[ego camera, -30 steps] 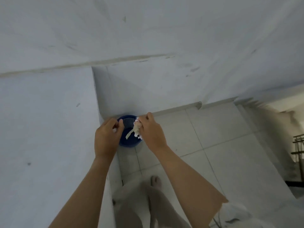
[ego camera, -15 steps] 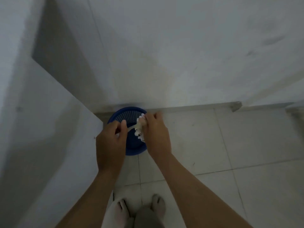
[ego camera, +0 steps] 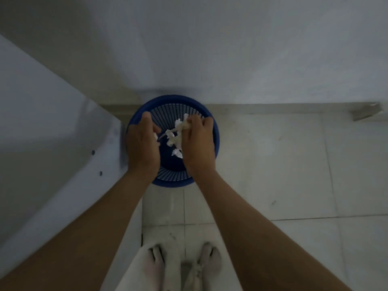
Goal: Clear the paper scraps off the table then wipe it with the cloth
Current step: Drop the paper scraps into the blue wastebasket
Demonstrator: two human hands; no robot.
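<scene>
Both hands over the blue bin (ego camera: 212,127) — right hand (ego camera: 199,143) clutching paper scraps (ego camera: 175,137), left hand (ego camera: 141,148) half-curled, loosely pinching one — I should let go low inside

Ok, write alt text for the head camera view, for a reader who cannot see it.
Seen from above, a person's two hands drop white paper scraps into a round blue slatted waste basket on a pale tiled floor by a wall. The right hand clutches most scraps; the left hand hovers beside it. The person's feet show below.
</scene>
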